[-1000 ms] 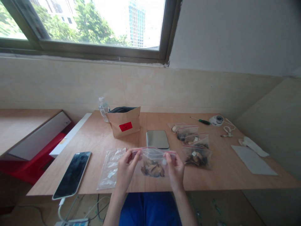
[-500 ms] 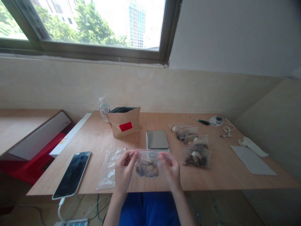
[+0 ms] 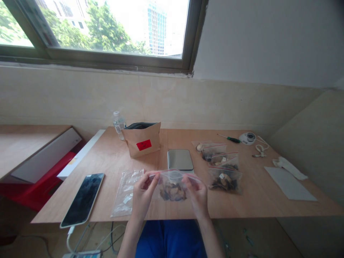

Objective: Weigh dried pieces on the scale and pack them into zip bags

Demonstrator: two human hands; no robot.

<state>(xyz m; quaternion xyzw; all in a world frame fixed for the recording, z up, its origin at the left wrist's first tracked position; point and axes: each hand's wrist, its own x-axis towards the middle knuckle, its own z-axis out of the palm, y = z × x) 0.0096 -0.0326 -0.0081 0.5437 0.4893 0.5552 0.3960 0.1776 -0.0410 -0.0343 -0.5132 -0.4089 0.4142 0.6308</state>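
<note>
We are pinching the top of a zip bag (image 3: 172, 181) of dried brown bits (image 3: 172, 192) at the bottom middle between the fingers of our left hand (image 3: 143, 199) and right hand (image 3: 197, 197), and a slip could drop it.

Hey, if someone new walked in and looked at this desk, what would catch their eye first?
Front and centre, the left hand and right hand hold up a zip-top bag of brown dried pieces. Behind them stands a kraft paper bag with a red label, and to the right lie overlapping filled zip-top bags.
</note>
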